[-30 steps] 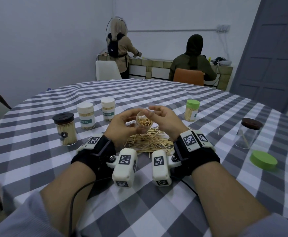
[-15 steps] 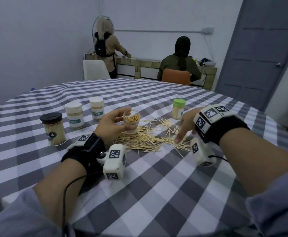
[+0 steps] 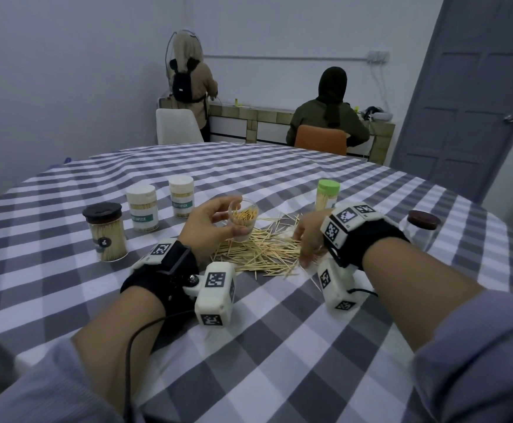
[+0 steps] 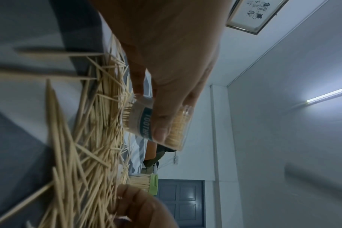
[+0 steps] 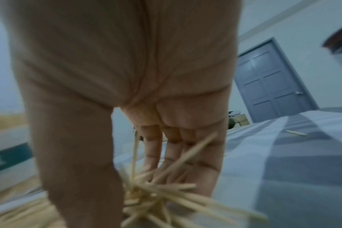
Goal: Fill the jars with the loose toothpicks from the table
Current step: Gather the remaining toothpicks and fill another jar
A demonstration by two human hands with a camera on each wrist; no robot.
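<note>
**A:** What's the head view giving you?

**B:** I see the left hand (image 3: 209, 222) holding an open clear jar (image 3: 243, 219) above the worktop (image 3: 279, 346), fingers and thumb wrapped round its wall; it's partly filled with toothpicks. The right hand (image 3: 308, 236) is down on the loose toothpicks (image 3: 258, 254) heaped between the two hands. Behind them stand a black-lidded jar (image 3: 106, 232), two white-lidded jars (image 3: 160, 206) and a green-lidded jar (image 3: 327, 198), all packed (a dark-lidded glass jar (image 3: 421, 230) sits off to the right).

**A:** And the left wrist?

**B:** The thumb presses the jar's label (image 4: 144, 123), so that grip is clamped on the jar, tilted just over the pile.

**A:** Right wrist?

**B:** It's blurred. The right hand's fingers (image 5: 152, 148) and thumb close round a bunch of toothpicks (image 5: 156, 189) right at the checked cloth, so I read that grip as pinching them.
</note>
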